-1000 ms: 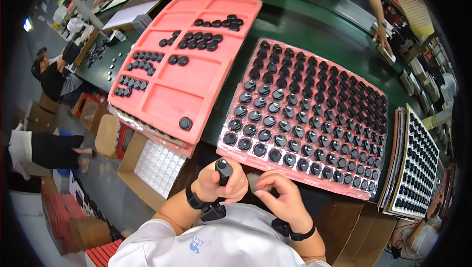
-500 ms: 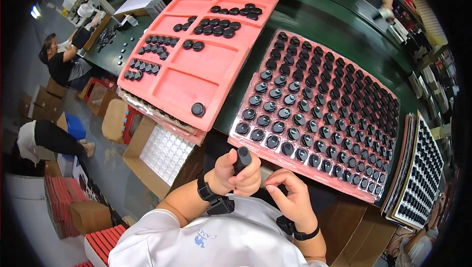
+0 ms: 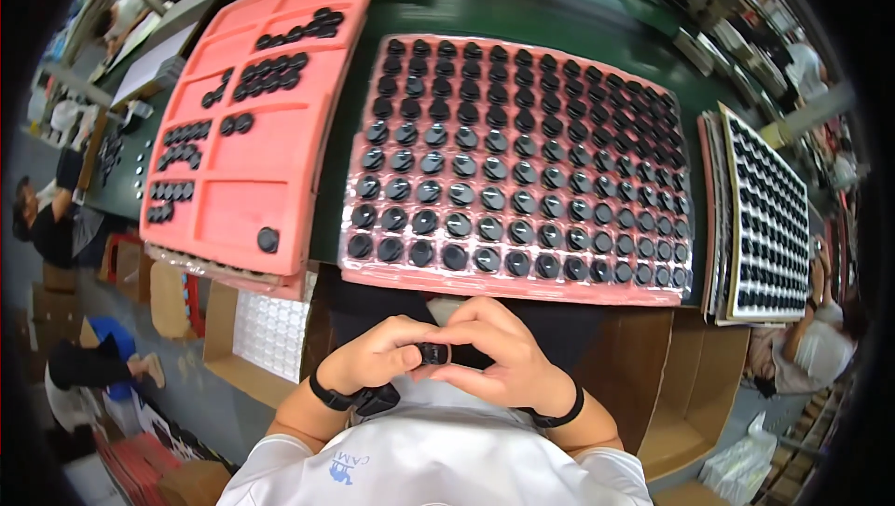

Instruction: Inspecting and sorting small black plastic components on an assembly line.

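Observation:
My left hand [image 3: 378, 355] and my right hand [image 3: 494, 357] meet close to my chest, below the table's near edge. Together they pinch one small black round part [image 3: 433, 353] between their fingertips. Just beyond them lies a pink tray [image 3: 522, 284] filled with rows of the same black round parts [image 3: 457, 194]. A larger salmon tray [image 3: 242, 198] sits to its left, with several groups of black parts in its compartments and a single black part [image 3: 268, 239] near its front edge.
A stack of white-edged trays of black parts [image 3: 769, 217] stands at the right on the dark green table [image 3: 559, 3]. An open cardboard box of white pieces [image 3: 270, 334] sits lower left, more cartons [image 3: 695, 385] lower right. Other people sit at the left [image 3: 47, 226] and right [image 3: 811, 338].
My hands have come together at my chest; the black part that my left hand held up alone is now pinched by both hands. The view has shifted toward the trays.

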{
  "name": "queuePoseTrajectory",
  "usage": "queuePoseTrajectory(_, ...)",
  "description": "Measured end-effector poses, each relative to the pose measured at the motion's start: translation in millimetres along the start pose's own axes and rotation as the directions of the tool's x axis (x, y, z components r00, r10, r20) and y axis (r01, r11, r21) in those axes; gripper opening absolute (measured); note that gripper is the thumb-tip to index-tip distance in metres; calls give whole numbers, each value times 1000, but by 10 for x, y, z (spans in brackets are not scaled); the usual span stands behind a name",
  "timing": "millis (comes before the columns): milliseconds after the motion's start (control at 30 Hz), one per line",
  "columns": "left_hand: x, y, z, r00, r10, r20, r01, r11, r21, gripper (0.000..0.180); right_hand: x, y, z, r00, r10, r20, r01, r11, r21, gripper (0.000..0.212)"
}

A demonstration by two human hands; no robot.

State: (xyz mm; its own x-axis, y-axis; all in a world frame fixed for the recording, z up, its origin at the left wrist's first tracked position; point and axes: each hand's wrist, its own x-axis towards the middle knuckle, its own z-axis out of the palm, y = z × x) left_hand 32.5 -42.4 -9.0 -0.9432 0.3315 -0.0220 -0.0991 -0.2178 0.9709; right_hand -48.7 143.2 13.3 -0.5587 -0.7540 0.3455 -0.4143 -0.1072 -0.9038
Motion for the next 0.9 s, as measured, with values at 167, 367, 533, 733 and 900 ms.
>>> queuePoseTrajectory(167, 44, 52, 3, 992, -105, 74, 100, 993, 67, 68, -29, 40, -46, 1000, 18, 9, -19, 992, 125, 33)
queuePoseTrajectory(367, 137, 55, 72, 999, -47, 27, 50, 989, -136, 64, -108, 28, -300, 961, 277, -17, -252, 896, 366, 32)
queuePoseTrajectory(533, 248, 10, 90, 994, 43, -105, -79, 928, -363, 59, -191, -54, -814, 926, 267, -267, -276, 961, 4, 28)
queuePoseTrajectory(733, 264, -54, 40, 985, 135, -104, -162, 930, -329, 43, -170, 21, -1500, 895, 269, -357, -435, 704, -561, 21)
queuePoseTrajectory(900, 264, -25, 73, 988, 93, -125, -121, 964, -236, 24, -12, 204, -1714, 922, 270, -277, -383, 536, -753, 20)
